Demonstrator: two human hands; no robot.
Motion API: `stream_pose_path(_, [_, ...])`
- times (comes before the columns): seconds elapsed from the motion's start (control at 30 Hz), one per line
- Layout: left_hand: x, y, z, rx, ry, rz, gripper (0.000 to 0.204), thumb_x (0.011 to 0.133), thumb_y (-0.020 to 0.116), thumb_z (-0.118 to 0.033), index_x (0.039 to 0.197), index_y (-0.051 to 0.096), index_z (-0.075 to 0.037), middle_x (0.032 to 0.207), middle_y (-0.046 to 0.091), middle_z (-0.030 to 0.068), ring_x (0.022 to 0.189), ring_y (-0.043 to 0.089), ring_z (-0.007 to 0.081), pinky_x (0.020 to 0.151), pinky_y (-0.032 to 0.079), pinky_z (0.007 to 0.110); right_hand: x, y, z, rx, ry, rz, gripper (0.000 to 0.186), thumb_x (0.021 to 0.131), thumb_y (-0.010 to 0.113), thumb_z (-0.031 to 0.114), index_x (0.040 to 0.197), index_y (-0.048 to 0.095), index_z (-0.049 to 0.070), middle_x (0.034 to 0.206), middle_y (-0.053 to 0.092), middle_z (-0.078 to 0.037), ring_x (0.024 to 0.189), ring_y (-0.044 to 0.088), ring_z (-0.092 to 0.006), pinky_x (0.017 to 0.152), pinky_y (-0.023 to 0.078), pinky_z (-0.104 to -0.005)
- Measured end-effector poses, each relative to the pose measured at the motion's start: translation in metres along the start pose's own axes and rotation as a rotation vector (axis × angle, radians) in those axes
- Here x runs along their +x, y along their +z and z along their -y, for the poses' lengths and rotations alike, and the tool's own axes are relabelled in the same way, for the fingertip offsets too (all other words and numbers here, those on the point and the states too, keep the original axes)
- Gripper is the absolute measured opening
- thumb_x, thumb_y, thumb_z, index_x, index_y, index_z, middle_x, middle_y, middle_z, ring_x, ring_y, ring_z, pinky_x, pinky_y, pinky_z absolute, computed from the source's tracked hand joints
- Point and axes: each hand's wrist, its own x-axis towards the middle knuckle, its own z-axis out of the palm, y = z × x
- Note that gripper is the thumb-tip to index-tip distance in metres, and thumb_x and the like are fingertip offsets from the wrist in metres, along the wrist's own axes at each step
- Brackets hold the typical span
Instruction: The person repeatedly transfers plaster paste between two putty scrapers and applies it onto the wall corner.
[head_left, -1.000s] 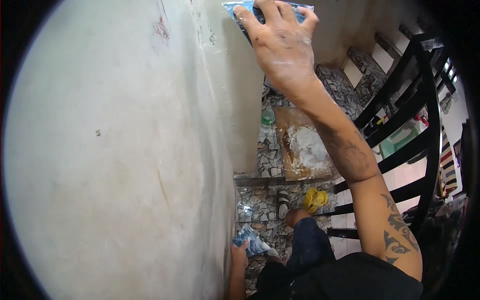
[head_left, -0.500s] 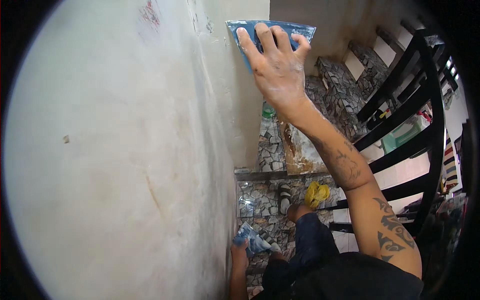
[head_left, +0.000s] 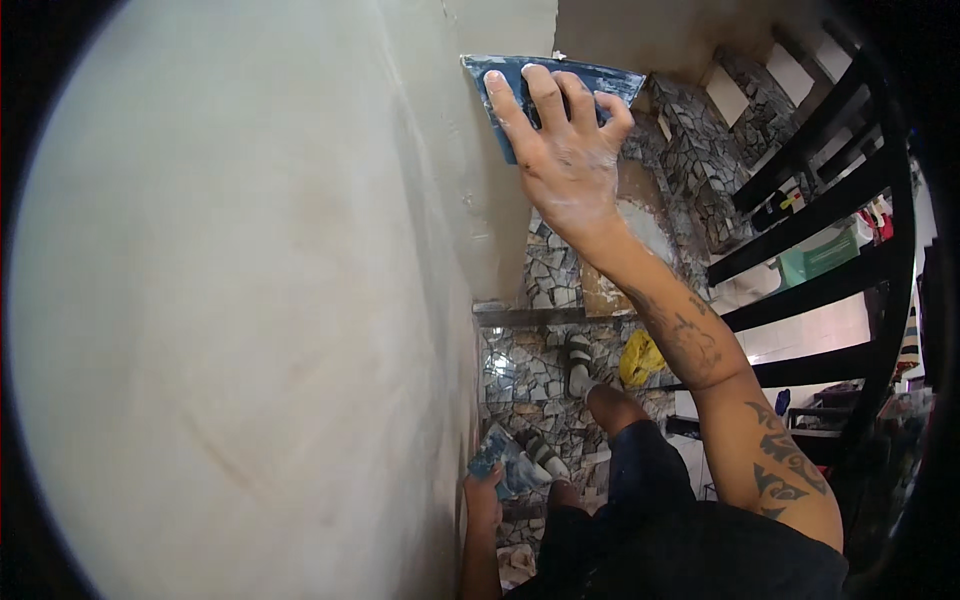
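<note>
At the top, my right hand (head_left: 570, 165) grips a wide blue putty knife (head_left: 516, 88), its fingers spread over the back of the blade. The blade's long edge lies at the pale wall's outer corner, and a small white blob (head_left: 559, 56) shows there. Low down beside the wall, my left hand (head_left: 483, 495) holds a second blue putty knife (head_left: 522, 472), smeared with whitish filler. The long pale wall (head_left: 250, 300) on the left carries faint patches and smudges. My left thumb and fingers are partly hidden.
Stone-patterned steps (head_left: 690, 150) rise at the far right behind a black railing (head_left: 810, 270). A filler-stained board (head_left: 605, 285) lies on the step ahead. A yellow plastic bag (head_left: 640, 358) rests by my sandalled feet. A step edge (head_left: 530, 317) crosses in front of them.
My right hand and its putty knife sit slightly lower and farther right in the picture; the whole view has shifted too. A white blob now shows at the blade's edge. Both hands keep their grip.
</note>
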Motion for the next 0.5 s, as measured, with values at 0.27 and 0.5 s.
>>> stream_pose_path(0.27, [0.048, 0.02, 0.007, -0.109, 0.066, 0.037, 0.019, 0.075, 0.058, -0.003, 0.093, 0.055, -0.001, 0.084, 0.057, 0.0038, 0.072, 0.053, 0.0123, 0.065, 0.041, 0.025, -0.065, 0.067, 0.005, 0.015, -0.032, -0.061, 0.045, 0.068, 0.054, 0.012, 0.113, 0.049, 0.019, 0.105, 0.042, -0.001, 0.099, 0.039, -0.0161, 0.078, 0.023, -0.0384])
stream_pose_path(0.5, [0.038, 0.041, 0.004, 0.017, 0.06, -0.003, 0.025, 0.073, 0.056, 0.002, 0.098, 0.054, 0.0, 0.085, 0.056, 0.0014, 0.075, 0.052, 0.0114, 0.068, 0.04, 0.026, -0.128, 0.085, 0.011, 0.036, -0.036, 0.005, 0.043, 0.07, 0.052, 0.013, 0.113, 0.049, 0.018, 0.103, 0.044, -0.001, 0.098, 0.039, -0.0158, 0.077, 0.024, -0.0377])
